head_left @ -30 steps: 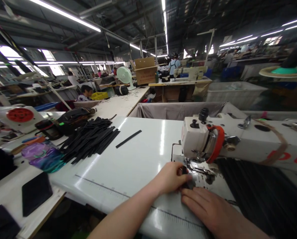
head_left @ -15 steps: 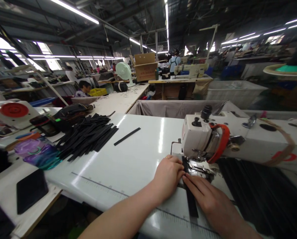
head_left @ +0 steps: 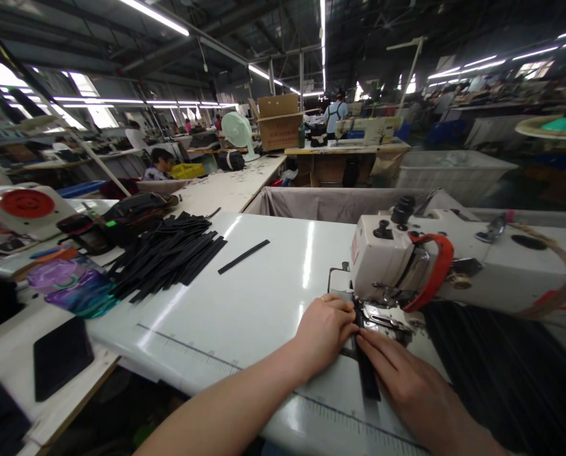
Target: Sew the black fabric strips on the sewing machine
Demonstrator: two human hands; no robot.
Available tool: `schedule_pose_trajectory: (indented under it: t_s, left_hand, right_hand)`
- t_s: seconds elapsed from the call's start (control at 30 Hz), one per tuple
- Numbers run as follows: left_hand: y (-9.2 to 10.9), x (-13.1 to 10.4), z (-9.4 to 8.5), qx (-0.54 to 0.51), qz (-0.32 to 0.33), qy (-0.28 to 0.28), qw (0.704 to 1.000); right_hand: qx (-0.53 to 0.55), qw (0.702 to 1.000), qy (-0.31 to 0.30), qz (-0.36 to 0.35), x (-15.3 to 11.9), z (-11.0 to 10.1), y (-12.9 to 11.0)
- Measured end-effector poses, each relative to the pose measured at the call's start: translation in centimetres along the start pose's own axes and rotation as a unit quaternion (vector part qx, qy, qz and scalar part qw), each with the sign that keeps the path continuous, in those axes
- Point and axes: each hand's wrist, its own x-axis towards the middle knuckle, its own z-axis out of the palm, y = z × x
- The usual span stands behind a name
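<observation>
A narrow black fabric strip (head_left: 369,380) lies lengthwise under the head of a white sewing machine (head_left: 382,259). My left hand (head_left: 328,329) has its fingers curled and pressed onto the strip's left side, close to the metal presser and plate parts (head_left: 385,320). From the right, my right hand (head_left: 401,373) keeps its fingers together against the strip's edge, fingertips almost meeting the left thumb. The needle point is hidden behind the machine head and the fingers. The strip's near end hangs free of both hands, over the ruler marking (head_left: 330,411) on the table.
Left on the white table (head_left: 273,304) is a pile of black strips (head_left: 169,259), with a single strip (head_left: 244,256) beside it. A purple-teal pouch (head_left: 74,285) and a dark phone-like slab (head_left: 62,358) lie further left. Dark fabric (head_left: 501,373) spreads at the right.
The strip's near end has slid slightly forward toward the machine, both hands staying on it. The view has shifted a little, so the machine appears further right.
</observation>
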Motion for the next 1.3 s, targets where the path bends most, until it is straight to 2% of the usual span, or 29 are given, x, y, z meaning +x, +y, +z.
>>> schedule_pose_trajectory:
  t_s: [0.2,0.4,0.57,0.73,0.9,1.2,1.3]
  left_hand:
    - [0.5,-0.2,0.5,0.045,-0.015,-0.005,0.999]
    - [0.3,-0.1,1.4,0.065,-0.01,-0.007,0.998]
    - [0.2,0.3,1.5,0.09,-0.015,-0.013,0.996]
    - [0.1,0.4,2.0,0.083,0.0,0.001,0.997]
    - [0.0,0.8,2.1,0.075,-0.021,0.013,0.997]
    - [0.0,0.8,1.2,0.05,-0.025,0.025,0.998]
    - [0.1,0.8,1.2,0.045,-0.023,0.021,0.998]
  right_hand:
    - [-0.004,1.0,-0.011,-0.002,-0.2,0.2,0.0]
    - [-0.004,0.999,-0.009,-0.037,-0.4,-0.1,0.2]
    - [0.009,1.0,-0.007,-0.005,0.3,-0.5,0.1]
    - [0.016,1.0,0.006,-0.007,0.5,-0.8,0.1]
    - [0.025,0.999,-0.01,0.025,0.6,-0.4,0.4]
    - [0.17,0.984,-0.031,0.05,0.4,-1.5,0.8]
    - [0.178,0.981,-0.037,0.067,0.1,-1.2,1.0]
